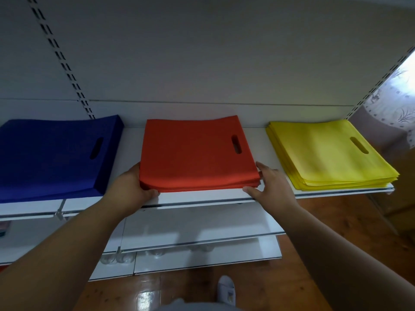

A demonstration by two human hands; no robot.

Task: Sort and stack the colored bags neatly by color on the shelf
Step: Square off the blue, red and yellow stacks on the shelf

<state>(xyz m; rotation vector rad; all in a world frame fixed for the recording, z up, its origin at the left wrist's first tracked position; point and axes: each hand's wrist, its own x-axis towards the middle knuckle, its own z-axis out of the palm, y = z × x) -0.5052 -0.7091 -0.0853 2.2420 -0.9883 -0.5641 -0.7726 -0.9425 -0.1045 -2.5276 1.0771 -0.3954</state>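
My white slipper [226, 288] was down at 6 o'clock on the glossy wooden floor [292, 277]. Both arms were stretched up to the white metal shelf [202, 197]. My left hand [131, 187] cupped the near-left corner of the flat stack of red fabric bags [195, 153], thumb under the front edge, fingers tucked out of sight behind it. My right hand [269, 182] had its fingers spread and straight, touching the near-right corner. Stack of blue fabric bags [56, 153] sat at 9 o'clock of the red, stack of yellow fabric bags [327, 153] at 3 o'clock.
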